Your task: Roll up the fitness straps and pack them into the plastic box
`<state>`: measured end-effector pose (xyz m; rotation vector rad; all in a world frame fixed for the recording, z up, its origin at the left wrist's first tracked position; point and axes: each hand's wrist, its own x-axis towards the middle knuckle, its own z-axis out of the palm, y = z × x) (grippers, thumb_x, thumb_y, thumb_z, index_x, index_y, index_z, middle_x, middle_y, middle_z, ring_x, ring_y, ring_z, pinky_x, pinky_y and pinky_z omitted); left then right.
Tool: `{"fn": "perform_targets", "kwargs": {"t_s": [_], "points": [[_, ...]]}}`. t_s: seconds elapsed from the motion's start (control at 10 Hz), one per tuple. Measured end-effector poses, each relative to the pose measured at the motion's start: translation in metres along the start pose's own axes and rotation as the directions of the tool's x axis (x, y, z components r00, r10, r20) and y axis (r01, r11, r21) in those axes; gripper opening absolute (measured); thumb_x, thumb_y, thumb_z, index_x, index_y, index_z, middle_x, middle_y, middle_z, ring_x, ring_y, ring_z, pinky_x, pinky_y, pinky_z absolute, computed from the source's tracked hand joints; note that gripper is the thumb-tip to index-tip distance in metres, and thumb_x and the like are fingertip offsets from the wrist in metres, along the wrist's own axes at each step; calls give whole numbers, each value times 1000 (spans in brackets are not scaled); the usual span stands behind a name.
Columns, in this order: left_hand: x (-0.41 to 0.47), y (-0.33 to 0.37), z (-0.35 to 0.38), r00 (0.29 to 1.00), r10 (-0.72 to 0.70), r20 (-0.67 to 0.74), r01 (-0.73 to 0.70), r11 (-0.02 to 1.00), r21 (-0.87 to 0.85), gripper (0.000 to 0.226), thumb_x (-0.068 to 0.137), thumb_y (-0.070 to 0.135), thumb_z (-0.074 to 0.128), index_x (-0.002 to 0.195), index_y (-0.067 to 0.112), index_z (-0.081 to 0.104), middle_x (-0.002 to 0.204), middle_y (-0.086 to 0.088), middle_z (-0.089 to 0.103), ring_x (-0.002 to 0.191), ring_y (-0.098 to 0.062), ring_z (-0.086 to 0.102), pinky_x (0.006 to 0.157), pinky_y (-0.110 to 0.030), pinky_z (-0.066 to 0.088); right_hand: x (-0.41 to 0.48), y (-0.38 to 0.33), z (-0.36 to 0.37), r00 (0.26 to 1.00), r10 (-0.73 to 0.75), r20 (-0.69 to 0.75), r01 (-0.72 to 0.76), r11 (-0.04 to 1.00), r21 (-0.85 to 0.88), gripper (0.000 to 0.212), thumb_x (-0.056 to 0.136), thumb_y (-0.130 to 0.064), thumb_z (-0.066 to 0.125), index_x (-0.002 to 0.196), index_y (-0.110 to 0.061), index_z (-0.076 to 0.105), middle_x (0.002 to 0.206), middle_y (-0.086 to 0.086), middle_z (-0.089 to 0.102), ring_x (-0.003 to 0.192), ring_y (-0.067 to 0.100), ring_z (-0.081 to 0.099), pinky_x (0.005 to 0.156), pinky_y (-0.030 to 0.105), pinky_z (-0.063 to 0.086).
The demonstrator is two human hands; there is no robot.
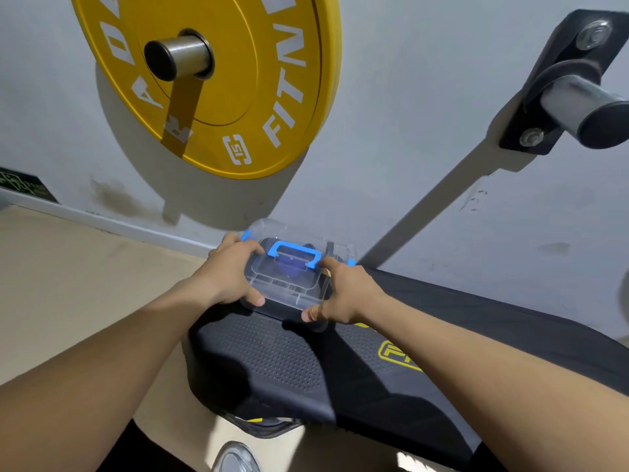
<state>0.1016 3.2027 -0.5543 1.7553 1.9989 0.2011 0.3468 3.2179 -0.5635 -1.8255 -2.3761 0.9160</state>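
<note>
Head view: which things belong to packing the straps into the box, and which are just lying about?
Job: plastic box, closed, with blue handle; left hand and right hand gripping its sides. Contents show only dimly through it.
Lying about: yellow weight plate, black bench, metal peg on the wall.

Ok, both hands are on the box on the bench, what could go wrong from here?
The plastic box, gripped by the left hand and right hand, is at the bench pad's far edge; a push could tip it off. The blue latches seem flipped outward, so lifting by the blue handle might pull the lid off.
</note>
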Motion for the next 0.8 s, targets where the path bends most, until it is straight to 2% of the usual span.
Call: {"fn": "perform_targets", "kwargs": {"t_s": [0.1, 0.2, 0.3, 0.4, 0.5, 0.6, 0.7, 0.8], "points": [[6, -5, -1, 998, 39, -56, -36, 998, 57, 96, 64, 34, 105, 147, 26, 58, 140, 2, 42, 124, -29, 57, 109, -42, 49, 14, -5, 1, 998, -46, -32, 44, 995, -86, 107, 72, -65, 90, 159, -30, 37, 134, 12, 64, 127, 35, 58, 96, 38, 52], [12, -5, 2, 995, 81, -63, -71, 987, 145, 79, 72, 35, 101, 140, 24, 63, 128, 5, 46, 119, -28, 58, 108, -44, 50, 24, -4, -4, 999, -48, 20, 51, 980, -195, 105, 77, -70, 83, 158, -26, 32, 118, 12, 62, 119, 36, 59, 88, 40, 50], [14, -1, 3, 996, 83, -29, -76, 977, 197, 68, 81, 32, 95, 139, 22, 61, 133, 2, 47, 121, -32, 54, 107, -47, 50, 25, -5, -5, 997, -54, 50, 67, 953, -295, 102, 85, -74, 73, 160, -23, 26, 113, 14, 59, 123, 39, 57, 89, 43, 51], [11, 16, 2, 998, 61, 3, -58, 935, 350, 54, 89, 32, 88, 134, 19, 60, 135, -6, 51, 126, -38, 52, 105, -50, 51, 21, -5, -1, 992, -2, 126, 46, 937, -345, 105, 94, -75, 59, 169, -26, 4, 146, 34, 45, 135, 48, 50, 110, 51, 48], [2, 47, 1, 989, 125, 81, -148, 892, 427, 45, 93, 40, 82, 132, 25, 65, 135, -5, 60, 127, -34, 58, 103, -47, 53, 6, -4, -13, 983, 4, 181, 77, 895, -439, 99, 101, -61, 59, 171, -34, -5, 158, 29, 38, 134, 46, 57, 108, 49, 49], [-13, 85, 3, 950, 245, 193, -297, 897, 327, 41, 96, 44, 75, 134, 31, 67, 131, 2, 65, 123, -26, 62, 100, -42, 54, -17, 0, -32, 989, -92, 114, 133, 890, -435, 56, 105, -48, 55, 154, -22, 47, 141, 16, 64, 127, 39, 62, 90, 41, 49], [-34, 120, 1, 913, 344, 218, -391, 892, 228, 18, 99, 39, 70, 110, 25, 68, 109, 2, 69, 104, -24, 66, 92, -40, 56, -55, 6, -58, 996, -55, -66, 28, 934, -356, 30, 105, -32, 50, 126, -16, 67, 126, 19, 68, 115, 43, 65, 80, 38, 48], [-61, 154, 3, 862, 456, 222, -503, 827, 253, 18, 102, 33, 66, 98, 15, 68, 101, -3, 72, 99, -26, 66, 81, -35, 52, -102, 6, -94, 910, -138, -390, 59, 976, -210, 23, 103, -24, 52, 97, -9, 69, 99, 16, 74, 99, 43, 69, 76, 38, 53]]}}
